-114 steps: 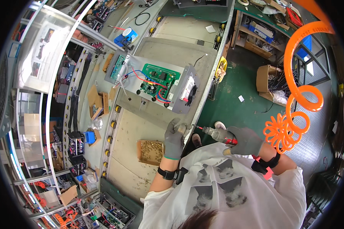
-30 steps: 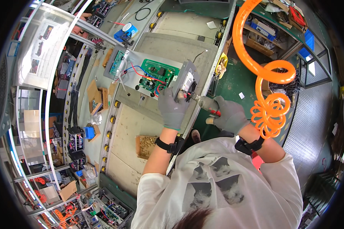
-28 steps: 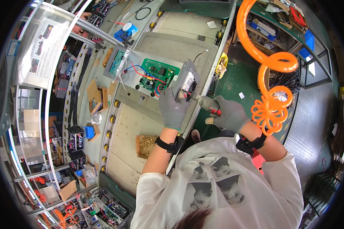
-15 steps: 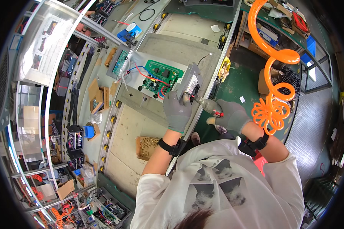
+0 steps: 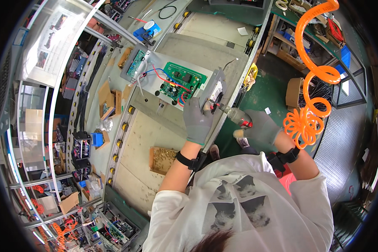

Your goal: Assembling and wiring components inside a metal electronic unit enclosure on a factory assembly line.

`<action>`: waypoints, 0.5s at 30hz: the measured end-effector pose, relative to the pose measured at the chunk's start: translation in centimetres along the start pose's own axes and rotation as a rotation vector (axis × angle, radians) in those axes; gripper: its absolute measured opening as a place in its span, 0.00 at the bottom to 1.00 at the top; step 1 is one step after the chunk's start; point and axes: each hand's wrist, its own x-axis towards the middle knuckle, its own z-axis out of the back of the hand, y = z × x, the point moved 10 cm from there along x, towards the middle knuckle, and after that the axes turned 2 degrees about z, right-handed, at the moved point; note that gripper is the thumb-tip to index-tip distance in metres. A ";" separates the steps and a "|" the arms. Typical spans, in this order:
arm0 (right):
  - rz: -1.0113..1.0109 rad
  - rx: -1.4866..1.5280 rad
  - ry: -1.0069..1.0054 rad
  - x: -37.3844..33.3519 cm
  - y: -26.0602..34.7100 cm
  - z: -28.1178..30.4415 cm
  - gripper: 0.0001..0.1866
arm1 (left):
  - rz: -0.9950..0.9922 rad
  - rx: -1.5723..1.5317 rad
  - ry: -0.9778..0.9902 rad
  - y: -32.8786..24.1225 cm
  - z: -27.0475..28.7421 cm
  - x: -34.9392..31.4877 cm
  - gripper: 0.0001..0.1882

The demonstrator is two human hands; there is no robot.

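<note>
My gloved right hand (image 5: 262, 127) is closed around a power screwdriver (image 5: 238, 116) with a clear grey body and a red part. Its thin bit points left at the near end of a grey metal end panel (image 5: 214, 90). My gloved left hand (image 5: 197, 119) grips that end of the panel, its fingertips close to the bit and partly hidden. The panel stands upright on a metal base plate (image 5: 203, 66) that carries a green circuit board (image 5: 178, 82) with red and blue wires. A second upright panel with a green board (image 5: 137, 65) stands at the plate's far left end.
The unit rests on a roller conveyor line (image 5: 155, 126). A cardboard box of small screws (image 5: 163, 160) sits nearer me. An orange coiled air hose (image 5: 300, 126) hangs at the right. A yellow container (image 5: 250, 76) is by the conveyor edge. Parts boxes (image 5: 109, 101) line the left bench.
The view has shifted slightly. My right hand and the screwdriver are a little further right, and both hands keep their holds. The orange hose has swung right.
</note>
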 end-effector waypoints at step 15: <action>0.122 0.097 0.091 1.6 -0.9 -0.2 0.28 | -0.026 -0.029 0.000 0.0 0.0 0.1 0.17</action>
